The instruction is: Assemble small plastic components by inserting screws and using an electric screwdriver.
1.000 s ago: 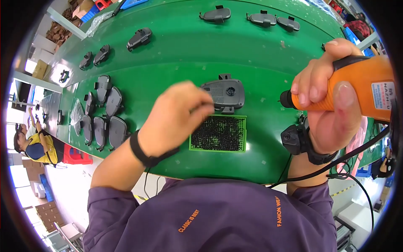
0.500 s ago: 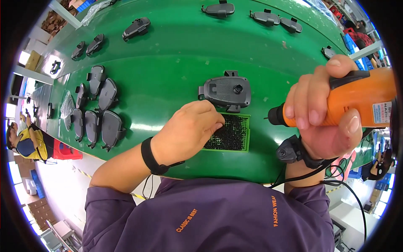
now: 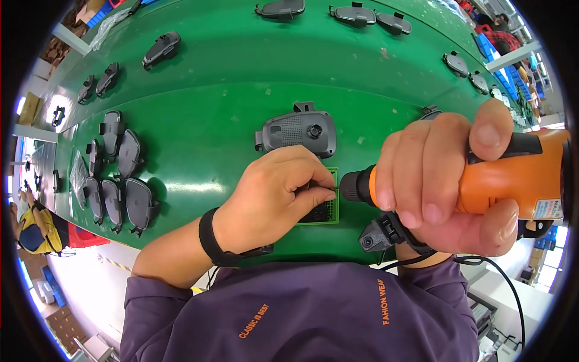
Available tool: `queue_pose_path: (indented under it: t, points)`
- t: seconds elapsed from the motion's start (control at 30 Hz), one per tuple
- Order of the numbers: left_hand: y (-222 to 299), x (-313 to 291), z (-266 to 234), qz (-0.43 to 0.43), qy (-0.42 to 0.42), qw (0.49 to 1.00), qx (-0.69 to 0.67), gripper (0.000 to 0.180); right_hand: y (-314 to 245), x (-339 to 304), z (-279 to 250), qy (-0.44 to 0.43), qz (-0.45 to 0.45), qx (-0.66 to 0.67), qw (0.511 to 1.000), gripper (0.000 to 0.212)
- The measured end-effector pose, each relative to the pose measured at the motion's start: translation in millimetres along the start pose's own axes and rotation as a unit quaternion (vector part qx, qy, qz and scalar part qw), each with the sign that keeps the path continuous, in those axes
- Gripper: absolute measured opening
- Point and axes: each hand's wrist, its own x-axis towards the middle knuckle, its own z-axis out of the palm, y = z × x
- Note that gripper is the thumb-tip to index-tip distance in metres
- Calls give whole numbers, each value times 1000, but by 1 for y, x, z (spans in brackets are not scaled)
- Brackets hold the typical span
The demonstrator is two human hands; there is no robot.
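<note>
My right hand [image 3: 446, 175] is wrapped round an orange electric screwdriver [image 3: 512, 175], whose black nose points left. Its tip meets the fingertips of my left hand [image 3: 280, 196], which pinches thumb against forefinger; whatever is between them is too small to make out. Beneath the left hand lies a green tray [image 3: 336, 211] of tiny black pieces that look like screws, mostly covered by the fingers. Just beyond the hands a dark grey phone holder [image 3: 289, 136] rests on the table, its round knob facing up. Each wrist has a black strap; the right one carries a small camera-like block [image 3: 375, 236].
Several finished-looking phone holders [image 3: 129, 154] are grouped on the green table [image 3: 199, 133] at the left. More holders [image 3: 353, 15] stand along the far side and at the right. A black cable [image 3: 512, 289] trails from my right wrist. Another person [image 3: 39, 229] is at far left.
The screwdriver has moved left until its tip reaches my left fingertips. My left hand has risen slightly off the tray, still pinching. The whole view has shifted a little.
</note>
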Motion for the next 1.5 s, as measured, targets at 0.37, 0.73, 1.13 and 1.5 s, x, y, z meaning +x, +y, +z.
queue_pose_path:
  t: [0.37,0.73,1.13,1.5]
  points:
    - [-2,7,-8,33,3,999,29,22,4,3,0,9,-10,-36,999,51]
    - [-24,4,-23,-9,44,977,206,37,24,8,-11,101,42,-155,982,47]
    - [-21,3,-22,-16,48,978,200,33,35,7,-11,131,54,-126,982,39]
    - [-22,2,-21,-1,54,978,200,29,36,7,-13,126,60,-99,985,37]
